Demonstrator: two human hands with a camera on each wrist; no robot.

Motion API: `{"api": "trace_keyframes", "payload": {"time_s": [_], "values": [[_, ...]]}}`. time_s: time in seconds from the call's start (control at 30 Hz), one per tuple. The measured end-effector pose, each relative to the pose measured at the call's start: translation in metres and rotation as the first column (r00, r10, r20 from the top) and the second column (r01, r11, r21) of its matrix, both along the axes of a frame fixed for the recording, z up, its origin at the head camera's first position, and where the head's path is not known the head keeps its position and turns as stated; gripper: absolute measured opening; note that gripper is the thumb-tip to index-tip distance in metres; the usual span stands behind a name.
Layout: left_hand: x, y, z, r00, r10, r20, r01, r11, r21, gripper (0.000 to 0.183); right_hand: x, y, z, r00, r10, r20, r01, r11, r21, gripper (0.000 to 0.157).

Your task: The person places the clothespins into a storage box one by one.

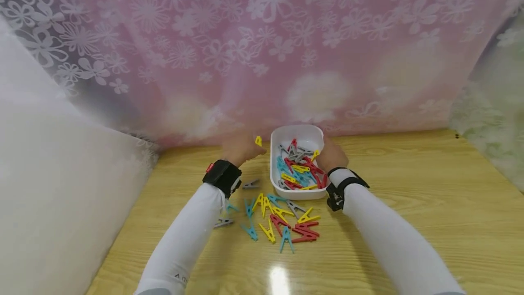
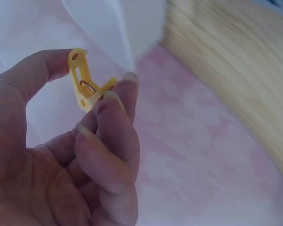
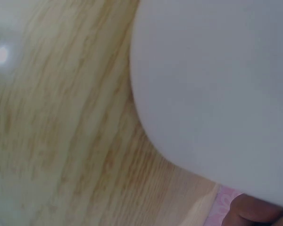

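Observation:
In the head view my left hand (image 1: 242,148) is left of a white plastic container (image 1: 300,194), over the table's back edge. Between its thumb and fingertips it pinches a yellow clothespin (image 2: 80,80), whose metal spring shows in the left wrist view. My right hand (image 1: 332,155) grips the container's right side; its fingers are mostly hidden. The right wrist view shows the container's smooth wall (image 3: 212,94) and only a bit of the hand (image 3: 254,209) at the lower corner. Red, yellow, blue and grey clothespins (image 1: 300,167) lie heaped inside the container.
Several loose clothespins (image 1: 282,213) lie in front of the container on the wooden table (image 1: 409,204). Grey ones (image 1: 251,184) lie nearer the left arm. A pink flowered cloth (image 1: 254,58) hangs behind the table, and a white surface (image 1: 53,158) borders it on the left.

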State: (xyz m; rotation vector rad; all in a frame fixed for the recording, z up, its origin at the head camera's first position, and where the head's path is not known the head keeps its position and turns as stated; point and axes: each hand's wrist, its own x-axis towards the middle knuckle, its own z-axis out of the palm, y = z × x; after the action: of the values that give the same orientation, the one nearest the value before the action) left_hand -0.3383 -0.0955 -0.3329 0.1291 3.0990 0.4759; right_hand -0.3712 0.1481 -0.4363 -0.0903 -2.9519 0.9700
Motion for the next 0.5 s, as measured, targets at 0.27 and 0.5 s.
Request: {"api": "trace_keyframes", "payload": {"time_s": [0.27, 0.5], "values": [[-0.009, 0.054, 0.003, 0.998, -0.043, 0.046, 0.047, 0.995, -0.091, 0.045, 0.002, -0.003, -0.002, 1.000, -0.014, 0.014, 0.014, 1.000, -0.003, 0.056], [-0.014, 0.079, -0.002, 0.997, -0.063, 0.039, 0.067, 0.988, -0.141, 0.038, -0.004, 0.001, -0.005, 1.000, -0.016, 0.007, 0.016, 1.000, 0.003, 0.055]]}}
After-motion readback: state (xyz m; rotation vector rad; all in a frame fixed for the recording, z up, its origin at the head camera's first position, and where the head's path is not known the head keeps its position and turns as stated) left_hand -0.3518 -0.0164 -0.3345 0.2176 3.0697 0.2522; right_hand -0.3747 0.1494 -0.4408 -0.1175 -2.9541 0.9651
